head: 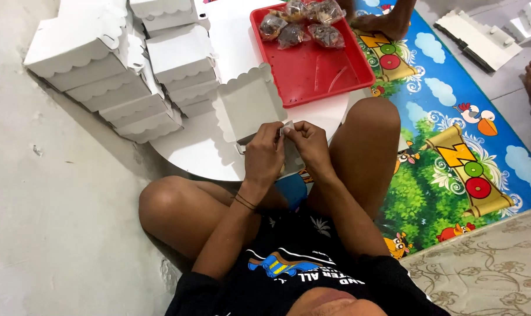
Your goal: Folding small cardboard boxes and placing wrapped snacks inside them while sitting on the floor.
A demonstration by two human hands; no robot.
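We pinch the white box's [251, 105] near flap with our left hand [263, 155] and right hand [308, 147], the red tray [318, 64] lying beyond.

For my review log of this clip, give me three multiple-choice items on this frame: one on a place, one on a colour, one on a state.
1. Where is the red tray?
A. On the round white table, beyond the hands
B. On the person's lap
C. On top of the stacked boxes

2. What colour are the stacked boxes?
A. Brown
B. White
C. Blue

3. How is the box in front of the hands?
A. Closed flat
B. Crushed
C. Open, its scalloped lid raised

Answers:
1 A: the tray rests on the table's far side, small wrapped packets in its far corner.
2 B: every box in the stack is white with scalloped edges.
3 C: the lid stands up while the left hand and right hand pinch a small white flap at its near edge.
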